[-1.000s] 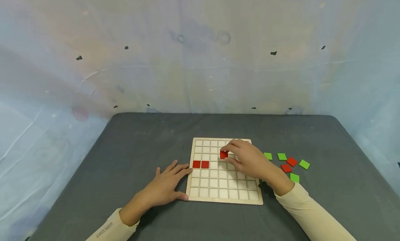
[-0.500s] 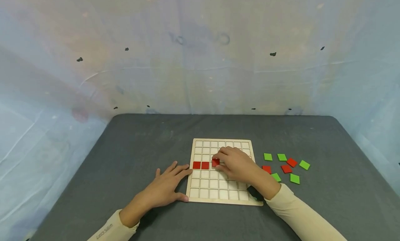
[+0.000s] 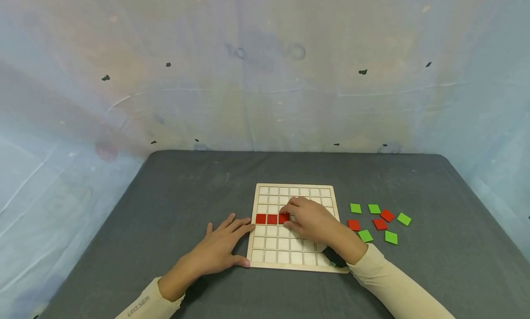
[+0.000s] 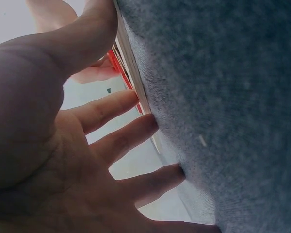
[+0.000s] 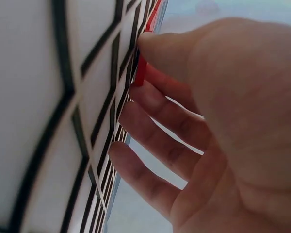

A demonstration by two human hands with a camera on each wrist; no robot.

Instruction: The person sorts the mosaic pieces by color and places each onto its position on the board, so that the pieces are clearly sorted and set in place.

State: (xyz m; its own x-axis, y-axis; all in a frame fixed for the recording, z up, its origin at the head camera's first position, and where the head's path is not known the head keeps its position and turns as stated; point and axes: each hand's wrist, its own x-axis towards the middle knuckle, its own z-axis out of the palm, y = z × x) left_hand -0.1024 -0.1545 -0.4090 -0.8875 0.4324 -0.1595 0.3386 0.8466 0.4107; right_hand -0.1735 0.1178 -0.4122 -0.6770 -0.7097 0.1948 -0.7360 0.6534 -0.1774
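A pale wooden board (image 3: 290, 266) with a grid of square cells lies on the dark table. Two red square tiles (image 3: 266, 219) fill the first cells of one row from the left. My right hand (image 3: 312, 220) pinches a third red tile (image 3: 283, 218) between thumb and fingers, at the cell just right of them. In the right wrist view that held tile (image 5: 140, 73) stands tilted against the grid. My left hand (image 3: 219, 245) lies with spread fingers along the board's left edge, thumb at the near corner. The left wrist view shows its fingertips (image 4: 148, 124) touching that edge.
To the right of the board lie several loose green tiles (image 3: 374, 209) and red tiles (image 3: 379, 224), spread on the grey tabletop (image 3: 198, 181). A pale blotchy cloth (image 3: 265, 80) hangs behind the table and at its sides.
My right hand has moved left and nearer with the red tile, lowering it from above the board to the cell beside the two red tiles. The left hand has stayed put.
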